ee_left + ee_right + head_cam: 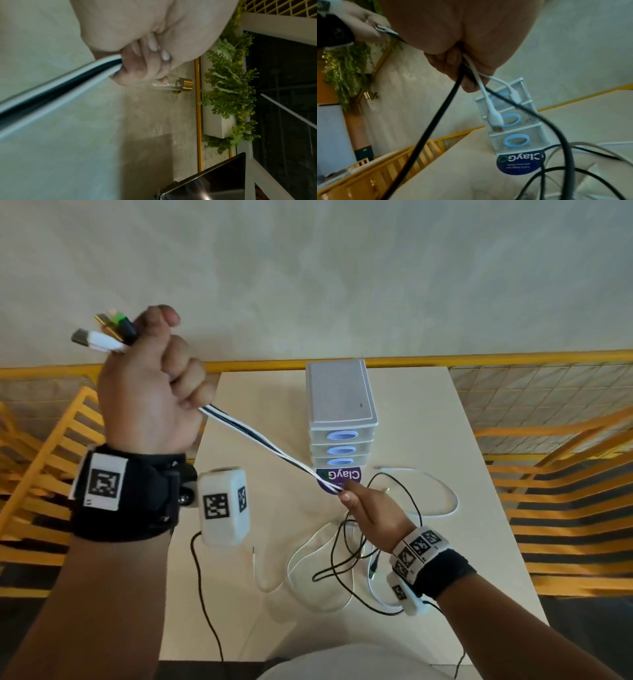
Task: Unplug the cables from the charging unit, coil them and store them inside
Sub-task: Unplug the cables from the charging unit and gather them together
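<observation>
My left hand (pixel 150 392) is raised at the upper left and grips a bundle of white and dark cables (pixel 260 443) in a fist. Several USB plugs (pixel 102 335) stick out above the fist. The bundle runs taut down to my right hand (pixel 363 505), which pinches it above the table. Below that hand the cables' loose ends (pixel 342 563) lie in tangled loops on the table. In the left wrist view my fingers (pixel 142 65) curl round the cables (pixel 60 86). In the right wrist view a white plug (pixel 494 119) dangles below my right hand's fingers (pixel 453 63).
A small three-drawer unit (pixel 339 402) with blue handles stands at the back centre of the cream table (pixel 260 412); a round blue sticker (pixel 337 479) lies in front of it. Yellow slatted chairs (pixel 565 508) flank the table. A yellow rail (pixel 479 359) runs behind.
</observation>
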A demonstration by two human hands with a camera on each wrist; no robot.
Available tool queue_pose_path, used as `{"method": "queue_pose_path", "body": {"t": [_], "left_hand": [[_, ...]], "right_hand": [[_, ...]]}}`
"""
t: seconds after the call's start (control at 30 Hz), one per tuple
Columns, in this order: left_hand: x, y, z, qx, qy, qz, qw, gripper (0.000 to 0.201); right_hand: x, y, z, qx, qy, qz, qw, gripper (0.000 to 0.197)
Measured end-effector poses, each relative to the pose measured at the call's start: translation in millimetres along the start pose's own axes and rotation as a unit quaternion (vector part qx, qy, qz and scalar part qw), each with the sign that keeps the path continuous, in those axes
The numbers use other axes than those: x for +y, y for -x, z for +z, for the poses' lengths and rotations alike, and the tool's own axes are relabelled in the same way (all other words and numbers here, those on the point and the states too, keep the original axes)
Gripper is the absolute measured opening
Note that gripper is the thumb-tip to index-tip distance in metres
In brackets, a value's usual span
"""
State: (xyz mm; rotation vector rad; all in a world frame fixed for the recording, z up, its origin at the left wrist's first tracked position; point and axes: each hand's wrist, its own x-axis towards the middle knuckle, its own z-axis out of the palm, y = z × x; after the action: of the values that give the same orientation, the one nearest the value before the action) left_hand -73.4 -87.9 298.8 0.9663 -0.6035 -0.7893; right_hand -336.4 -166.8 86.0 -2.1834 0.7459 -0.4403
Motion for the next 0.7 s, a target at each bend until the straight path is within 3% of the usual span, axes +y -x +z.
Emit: {"method": "queue_pose_path", "body": {"t": [0.13,0.27,0.33,0.47,0.7], "left_hand": [[6.2,0.0,-7.6,0.003,0.0,0.033,0.999,0.027],[16.5,-16.1,-39.3,-0.034,-0.019,0.008,0.999,0.026],[19.6,-18.6,-45.4,-0.022,-0.052,-0.002,0.998,0.022],[-5.4,-1.4,-15.4,0.044,-0.062,-0.017,0.997,0.029],[-72.8,17.4,-2.6,0.032,-0.048,-0.102,0.993,0.03]], "right_hand": [[8.4,-7.6,-12.1,0.01,0.082,-0.008,0.997,0.068],[21.9,-12.8,-24.2,0.007,0.139,-0.005,0.99,0.07],[29.9,-14.2,-25.2,-0.003,0.146,0.007,0.989,0.064],[46.6,-14.5,-16.8,-0.058,0.128,0.081,0.987,0.032],[81.8,-6.5,-0.8,-0.15,0.143,0.176,0.962,0.035]]}}
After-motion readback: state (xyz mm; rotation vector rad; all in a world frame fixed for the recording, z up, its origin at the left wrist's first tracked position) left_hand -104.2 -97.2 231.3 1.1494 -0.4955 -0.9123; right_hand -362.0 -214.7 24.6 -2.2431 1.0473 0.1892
